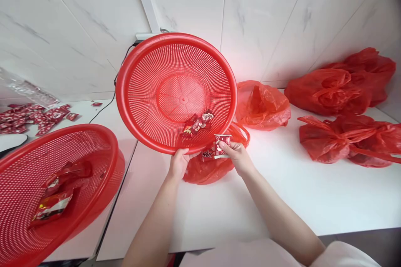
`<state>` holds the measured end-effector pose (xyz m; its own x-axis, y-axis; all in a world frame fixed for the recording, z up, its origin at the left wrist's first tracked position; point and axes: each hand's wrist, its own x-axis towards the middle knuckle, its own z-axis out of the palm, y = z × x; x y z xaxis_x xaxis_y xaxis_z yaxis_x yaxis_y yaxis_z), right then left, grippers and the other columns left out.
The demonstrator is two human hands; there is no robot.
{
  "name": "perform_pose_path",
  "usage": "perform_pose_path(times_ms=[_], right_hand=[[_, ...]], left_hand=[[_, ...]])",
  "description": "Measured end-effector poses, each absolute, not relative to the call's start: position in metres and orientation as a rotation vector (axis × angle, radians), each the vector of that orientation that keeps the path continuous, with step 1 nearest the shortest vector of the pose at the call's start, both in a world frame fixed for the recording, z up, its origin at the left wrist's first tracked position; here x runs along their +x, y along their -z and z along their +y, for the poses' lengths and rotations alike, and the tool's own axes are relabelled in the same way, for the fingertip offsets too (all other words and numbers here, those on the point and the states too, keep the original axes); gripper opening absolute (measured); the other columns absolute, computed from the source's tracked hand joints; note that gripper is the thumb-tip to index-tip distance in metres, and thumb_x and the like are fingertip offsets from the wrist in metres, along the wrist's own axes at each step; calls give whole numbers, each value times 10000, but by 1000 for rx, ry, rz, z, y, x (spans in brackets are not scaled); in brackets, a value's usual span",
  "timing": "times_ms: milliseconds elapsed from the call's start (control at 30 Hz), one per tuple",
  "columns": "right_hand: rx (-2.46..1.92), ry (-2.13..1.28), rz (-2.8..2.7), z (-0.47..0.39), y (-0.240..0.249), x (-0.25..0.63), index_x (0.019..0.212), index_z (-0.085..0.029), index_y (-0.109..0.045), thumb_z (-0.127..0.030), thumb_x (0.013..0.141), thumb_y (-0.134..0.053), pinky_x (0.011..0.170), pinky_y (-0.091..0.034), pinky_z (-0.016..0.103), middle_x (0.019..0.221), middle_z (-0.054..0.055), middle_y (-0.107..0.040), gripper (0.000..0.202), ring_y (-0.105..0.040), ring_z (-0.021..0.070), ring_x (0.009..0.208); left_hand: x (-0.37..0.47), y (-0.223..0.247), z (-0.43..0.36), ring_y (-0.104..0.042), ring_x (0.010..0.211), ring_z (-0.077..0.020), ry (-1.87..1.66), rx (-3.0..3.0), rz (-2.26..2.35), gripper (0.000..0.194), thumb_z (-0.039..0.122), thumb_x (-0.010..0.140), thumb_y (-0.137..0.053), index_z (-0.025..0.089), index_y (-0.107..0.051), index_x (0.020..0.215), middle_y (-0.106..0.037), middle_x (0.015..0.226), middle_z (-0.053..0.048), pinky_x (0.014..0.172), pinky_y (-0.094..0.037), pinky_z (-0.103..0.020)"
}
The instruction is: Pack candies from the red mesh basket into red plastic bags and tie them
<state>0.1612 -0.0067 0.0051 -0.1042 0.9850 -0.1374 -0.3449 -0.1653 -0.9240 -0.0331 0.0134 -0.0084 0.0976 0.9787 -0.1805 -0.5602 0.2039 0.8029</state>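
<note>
Left hand [179,165] grips near rim of red basket [176,146], tilted so its few packets [197,126] gather at the low side. Right hand [240,159] pinches a small packet [221,146] above the red bag [208,172], probably for control.

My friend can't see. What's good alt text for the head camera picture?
A person's left hand holds a tilted red basket with small packets inside, while their right hand pinches a red-and-white packet near the rim. Red plastic bags sit on the white table at right; another red basket at left holds bigger packets.
</note>
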Motion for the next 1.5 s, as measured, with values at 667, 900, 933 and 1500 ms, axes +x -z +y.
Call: perform_pose_path(times_ms=[667,900,933,1500], right_hand=[[-1555,-137,-1721,-8,7,165,1051,-254,-722,-392,969,-417,1050,-340,507,1277,61,-622,345,-538,268,1190],[-1521,-252,-1918,-6,10,161,817,-198,-711,-285,967,-418,912,-444,346,827,55,-738,340,-667,191,793],[-1553,-262,-1953,-6,11,160,735,-202,-690,-267,958,-430,915,-435,348,756,45,-727,349,-660,184,735],[-1524,40,-1877,-28,-8,141,1343,-212,-493,-344,949,-451,1083,-242,502,939,66,-689,418,-594,236,924]], left_hand=[[-35,10,15,-658,901,-225,-1423,560,808,234,186,663,-614,152,-685,883,-716,889,-47,879,-540,-469],[-25,12,11,-659,948,-269,-1371,618,839,259,193,652,-627,158,-703,897,-728,934,-56,832,-557,-464],[-24,12,10,-658,962,-277,-1359,628,846,275,193,652,-628,160,-703,915,-728,950,-56,830,-556,-465],[6,28,-21,-592,1112,-310,-1249,694,912,200,225,650,-722,251,-704,847,-724,986,-26,916,-504,-469]])
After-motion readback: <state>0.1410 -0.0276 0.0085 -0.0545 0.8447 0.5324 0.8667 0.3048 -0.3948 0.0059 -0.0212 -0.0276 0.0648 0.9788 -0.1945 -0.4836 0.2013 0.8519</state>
